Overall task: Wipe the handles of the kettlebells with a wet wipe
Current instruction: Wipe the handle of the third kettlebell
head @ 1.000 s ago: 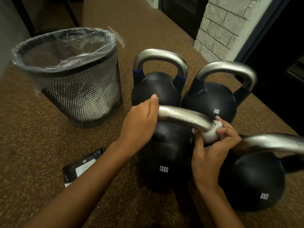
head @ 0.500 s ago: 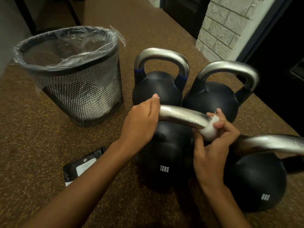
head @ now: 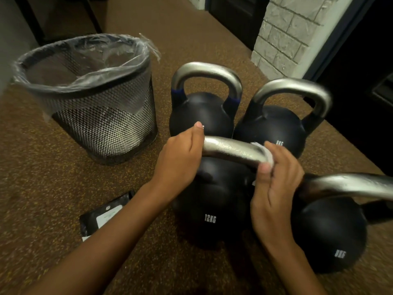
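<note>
Far left: black mesh wastebasket [head: 102, 128] stands upright on the brown speckled floor [head: 42, 177], with a clear plastic liner folded over its rim. Contents cannot be made out through the mesh.

Near the basket, toward the camera: a black packet [head: 104, 213] with a pale label lies flat on the floor, partly covered by the left forearm.

Left hand [head: 180, 158] has its fingers curled round the left end of the handle [head: 231, 150] of the 12KG kettlebell [head: 212, 201], with one fingertip showing over the top. The handle is silver and runs roughly level between the two hands. The black ball below it sits on the floor, with its "12KG" marking facing the camera.

Behind it is the blue-banded kettlebell [head: 202, 111], upright, its handle free and untouched.

Wet wipe [head: 269, 156] is white and bunched, wrapped over the right bend of the 12KG handle. Only a small part shows between the fingers.

Right hand [head: 276, 186] pinches the wipe against the metal, with the thumb on the near side and the fingers folded over the top.

Rear right: 8KG kettlebell [head: 274, 128], upright and just beside the blue-banded one.

Near right: a fourth kettlebell [head: 331, 231], black with a blurred marking. Its steel loop [head: 350, 185] passes close behind the right hand and runs off the frame edge.

Top right: pale brick pillar [head: 282, 33] with dark openings on either side.
</note>
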A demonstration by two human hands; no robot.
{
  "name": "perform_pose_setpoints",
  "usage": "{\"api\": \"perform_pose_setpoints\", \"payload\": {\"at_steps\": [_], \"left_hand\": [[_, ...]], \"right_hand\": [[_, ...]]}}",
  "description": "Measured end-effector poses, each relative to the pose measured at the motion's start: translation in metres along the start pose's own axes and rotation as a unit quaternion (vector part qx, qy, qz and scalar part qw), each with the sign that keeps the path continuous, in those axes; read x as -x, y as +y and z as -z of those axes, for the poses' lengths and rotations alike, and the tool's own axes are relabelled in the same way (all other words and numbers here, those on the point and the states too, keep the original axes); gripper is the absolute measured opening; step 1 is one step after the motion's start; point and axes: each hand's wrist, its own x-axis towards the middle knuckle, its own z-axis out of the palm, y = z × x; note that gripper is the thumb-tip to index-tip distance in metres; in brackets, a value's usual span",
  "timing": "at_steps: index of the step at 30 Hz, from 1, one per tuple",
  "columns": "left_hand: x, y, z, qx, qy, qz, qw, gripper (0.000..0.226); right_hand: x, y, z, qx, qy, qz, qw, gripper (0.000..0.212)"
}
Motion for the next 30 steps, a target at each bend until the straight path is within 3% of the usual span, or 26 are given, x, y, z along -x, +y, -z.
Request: {"api": "perform_pose_setpoints", "payload": {"at_steps": [7,10,13,15,18,20,24,27,30], "left_hand": [[0.0,0.0,0.001,-0.001,-0.003,0.004,1.0,0.053],[0.0,0.0,0.001,0.002,-0.003,0.005,1.0,0.053],[0.0,0.0,0.0,0.007,0.0,0.006,1.0,0.054],[0.0,0.0,-0.001,0.009,0.001,0.006,1.0,0.054],[0.0,0.0,-0.001,0.008,0.006,0.004,1.0,0.053],[0.0,-0.001,-0.001,0.005,0.01,0.002,1.0,0.053],[0.001,-0.001,-0.001,0.01,0.005,0.007,1.0,0.053],[0.001,-0.002,-0.001,0.016,-0.003,0.009,1.0,0.052],[0.0,-0.002,-0.001,0.021,-0.003,0.008,1.0,0.051]], "right_hand": [[-0.024,-0.01,0.003,0.036,-0.062,0.044,0.996,0.042],[-0.024,0.006,0.01,-0.042,-0.062,-0.068,0.995,0.041],[-0.023,0.01,0.008,-0.176,-0.022,-0.228,0.957,0.037],[-0.025,0.006,0.004,-0.166,-0.007,-0.255,0.952,0.039],[-0.03,-0.01,-0.001,-0.02,-0.006,-0.13,0.991,0.046],[-0.034,-0.022,-0.005,0.087,-0.038,-0.027,0.995,0.049],[-0.04,-0.019,-0.005,0.161,-0.063,0.013,0.985,0.052],[-0.037,-0.003,0.003,0.035,-0.049,-0.096,0.994,0.055],[-0.04,-0.001,0.006,-0.075,-0.052,-0.23,0.969,0.049]]}}
